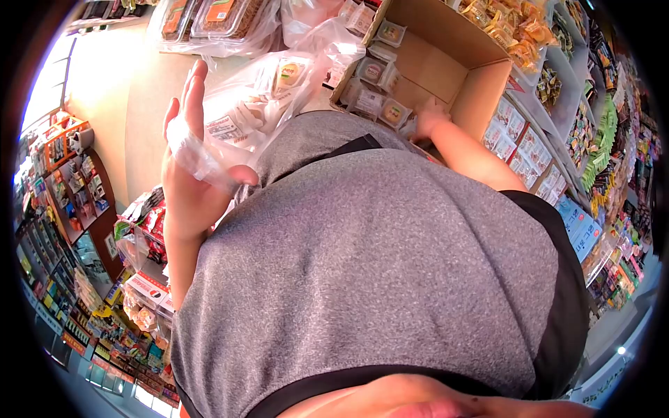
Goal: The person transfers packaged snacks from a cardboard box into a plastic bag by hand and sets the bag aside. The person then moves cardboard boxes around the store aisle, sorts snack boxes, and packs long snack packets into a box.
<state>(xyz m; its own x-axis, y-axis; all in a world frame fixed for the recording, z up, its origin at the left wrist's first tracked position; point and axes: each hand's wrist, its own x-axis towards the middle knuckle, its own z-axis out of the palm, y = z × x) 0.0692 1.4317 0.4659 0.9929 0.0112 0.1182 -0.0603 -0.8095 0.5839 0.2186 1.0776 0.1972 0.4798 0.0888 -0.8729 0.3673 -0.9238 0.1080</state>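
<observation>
My left hand [191, 164] is raised at the left, its fingers stretched upward and its thumb apart. A handle of a clear plastic bag [240, 136] is looped across the palm, so the bag hangs from this hand. Inside the bag are several small packaged pastries [291, 72]. Inside a cardboard box [481, 83], my right hand [430, 118] is beside a cluster of small pastries in clear square packs [394, 113]. Its fingers are partly hidden and blurred, and whether they grip a pack cannot be made out.
Clear plastic food tubs [226, 19] in a bag stand at the top left. Orange-wrapped snacks [519, 31] fill a bin behind the box. Printed white packs [523, 143] lie to its right. Red snack bags [155, 219] are by my left forearm, with stocked shelves [73, 184] farther left.
</observation>
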